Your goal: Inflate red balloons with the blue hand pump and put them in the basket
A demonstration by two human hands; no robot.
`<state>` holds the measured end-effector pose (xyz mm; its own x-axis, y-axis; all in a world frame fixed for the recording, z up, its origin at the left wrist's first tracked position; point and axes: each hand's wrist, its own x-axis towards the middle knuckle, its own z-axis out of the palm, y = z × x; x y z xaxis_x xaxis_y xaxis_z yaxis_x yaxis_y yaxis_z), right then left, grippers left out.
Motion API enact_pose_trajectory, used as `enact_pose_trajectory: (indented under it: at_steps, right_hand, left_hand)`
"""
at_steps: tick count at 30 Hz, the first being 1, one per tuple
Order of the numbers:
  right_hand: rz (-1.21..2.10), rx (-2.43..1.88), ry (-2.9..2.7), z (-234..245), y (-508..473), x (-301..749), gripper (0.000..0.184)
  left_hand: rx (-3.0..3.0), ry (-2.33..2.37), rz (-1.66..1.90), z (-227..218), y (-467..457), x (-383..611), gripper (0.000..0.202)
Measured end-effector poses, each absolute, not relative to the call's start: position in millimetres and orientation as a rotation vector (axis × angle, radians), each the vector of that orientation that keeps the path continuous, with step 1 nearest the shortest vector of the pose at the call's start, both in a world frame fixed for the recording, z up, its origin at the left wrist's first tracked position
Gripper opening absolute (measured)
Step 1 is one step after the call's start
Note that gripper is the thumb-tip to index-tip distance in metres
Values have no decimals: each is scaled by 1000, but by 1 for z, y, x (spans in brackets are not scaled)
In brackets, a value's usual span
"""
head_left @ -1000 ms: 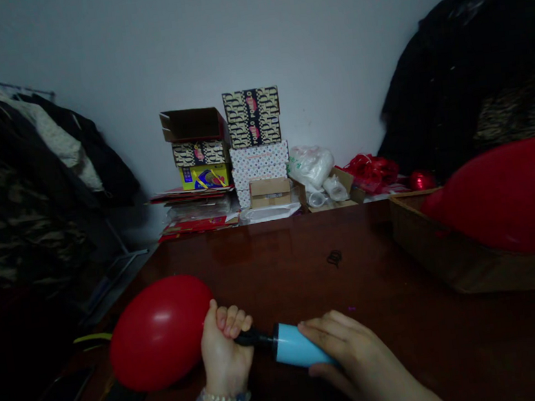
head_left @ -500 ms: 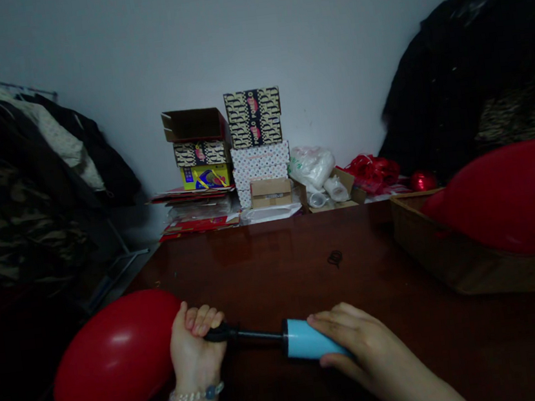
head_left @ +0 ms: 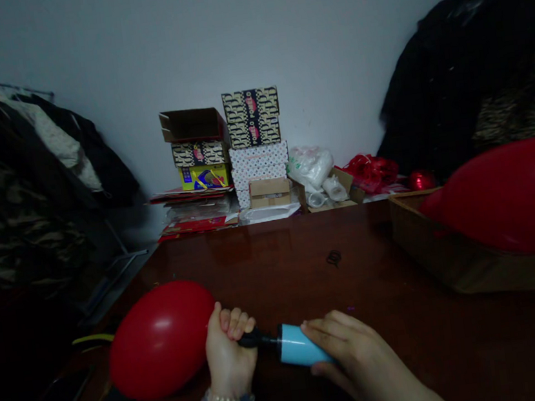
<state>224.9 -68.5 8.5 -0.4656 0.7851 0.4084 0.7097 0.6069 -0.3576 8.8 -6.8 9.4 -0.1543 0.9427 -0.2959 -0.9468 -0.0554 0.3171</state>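
Note:
A blue balloon hand pump (head_left: 296,345) lies nearly level between my hands above the table, only a short bit of its black rod showing. My left hand (head_left: 230,341) is closed round the black end of the pump, at the rod side. Against that fist sits an inflated red balloon (head_left: 162,341); its neck is hidden by the fingers. My right hand (head_left: 351,349) wraps the blue barrel from above and covers its far end.
On the brown table (head_left: 274,252) are a black coiled band (head_left: 334,258) and, at right, a wooden box (head_left: 445,263) holding a large red balloon (head_left: 516,199). Stacked cartons (head_left: 252,118) and plastic bags (head_left: 312,166) stand behind. Coats (head_left: 429,83) hang on both sides.
My left hand has moved right toward the barrel, sliding the black rod into it. The red balloon has shifted right along with that hand. My right hand has barely moved.

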Motion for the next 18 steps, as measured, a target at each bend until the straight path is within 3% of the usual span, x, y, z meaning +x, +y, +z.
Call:
enact_pose_trajectory:
  at_steps: [18]
  right_hand:
    - [382, -1142, -2325, 26, -71, 246, 47]
  left_hand:
    - [2, 523, 1706, 27, 1, -21, 42]
